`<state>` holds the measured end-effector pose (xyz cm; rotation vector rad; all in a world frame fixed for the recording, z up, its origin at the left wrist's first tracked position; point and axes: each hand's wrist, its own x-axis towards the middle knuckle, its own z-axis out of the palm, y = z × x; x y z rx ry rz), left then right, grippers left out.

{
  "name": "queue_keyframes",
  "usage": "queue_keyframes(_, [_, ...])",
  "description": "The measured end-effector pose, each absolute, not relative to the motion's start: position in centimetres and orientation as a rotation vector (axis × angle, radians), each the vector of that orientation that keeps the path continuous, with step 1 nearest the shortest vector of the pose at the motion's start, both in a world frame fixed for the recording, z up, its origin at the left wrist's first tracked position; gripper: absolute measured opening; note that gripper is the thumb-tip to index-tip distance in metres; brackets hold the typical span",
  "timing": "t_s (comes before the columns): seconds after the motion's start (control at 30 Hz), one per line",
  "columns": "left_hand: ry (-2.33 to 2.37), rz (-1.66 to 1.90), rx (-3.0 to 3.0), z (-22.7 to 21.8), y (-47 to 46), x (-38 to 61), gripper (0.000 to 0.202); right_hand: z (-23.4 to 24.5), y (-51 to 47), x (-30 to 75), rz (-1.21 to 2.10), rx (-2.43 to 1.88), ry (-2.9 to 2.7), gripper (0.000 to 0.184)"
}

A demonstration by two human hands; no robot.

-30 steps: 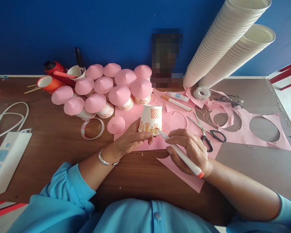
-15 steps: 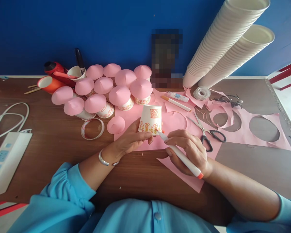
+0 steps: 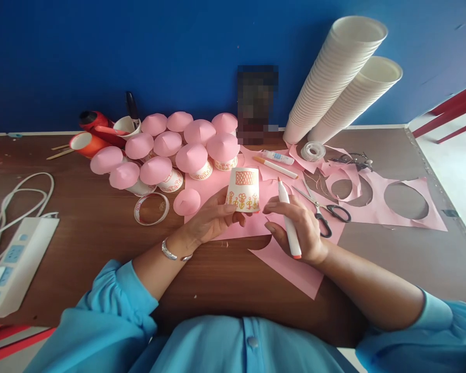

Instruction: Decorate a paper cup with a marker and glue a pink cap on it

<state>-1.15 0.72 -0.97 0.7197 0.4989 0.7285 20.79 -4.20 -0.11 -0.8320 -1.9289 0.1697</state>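
Upside down in my left hand [image 3: 212, 220] is a white paper cup [image 3: 242, 190]. It bears a red cross-hatched window and a row of orange-red flowers near its rim. My right hand [image 3: 301, 225] grips a white marker [image 3: 289, 220] with an orange-red end; its tip points up and away, apart from the cup. Below and behind the hands lies pink paper [image 3: 202, 178]. A small pink paper cone [image 3: 187, 202] rests just left of the cup. Behind it stand several decorated cups topped with pink cone roofs [image 3: 192, 158].
Right of my hands lie scissors [image 3: 320, 210], cut pink paper [image 3: 376, 212], a tape roll [image 3: 312, 151], a glue tube [image 3: 278, 157] and another marker [image 3: 275, 167]. Two tall cup stacks [image 3: 330, 77] lean at the wall. A paper ring [image 3: 135, 210] and power strip [image 3: 23, 264] lie left.
The marker has come away from the cup, and its tip has swung upward. My left hand has turned the cup so the window shows more to the front. The whole view has shifted slightly.
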Motion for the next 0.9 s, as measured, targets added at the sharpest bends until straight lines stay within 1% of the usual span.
queue_keyframes(0.13, [0.455,0.716,0.761,-0.9,0.8,-1.1,0.044,0.0,-4.2,20.5,0.094,-0.847,-1.938,0.035])
queue_keyframes(0.27, [0.441,0.734,0.795,-1.1,0.5,-1.0,0.043,0.3,-4.4,20.1,0.064,-0.891,-1.923,0.021])
queue_keyframes(0.33, [0.450,0.741,0.819,-1.1,0.2,-1.0,0.044,0.5,-4.6,19.9,0.051,-0.904,-1.926,0.017])
queue_keyframes(0.5, [0.460,0.721,0.898,-0.7,-0.4,-1.0,0.044,1.3,-4.8,19.3,0.007,-0.889,-1.923,0.019])
queue_keyframes(0.63, [0.462,0.754,0.933,-0.3,-0.5,-1.0,0.040,2.3,-5.3,19.6,-0.062,-0.888,-1.921,0.026])
queue_keyframes(0.77, [0.471,0.824,0.964,0.0,-0.4,-1.0,0.043,3.7,-6.3,20.2,-0.054,-0.859,-1.894,0.031])
queue_keyframes(0.9, [0.484,0.875,0.993,0.4,-0.5,-0.8,0.040,4.3,-7.6,19.9,-0.018,-0.919,-1.808,0.026])
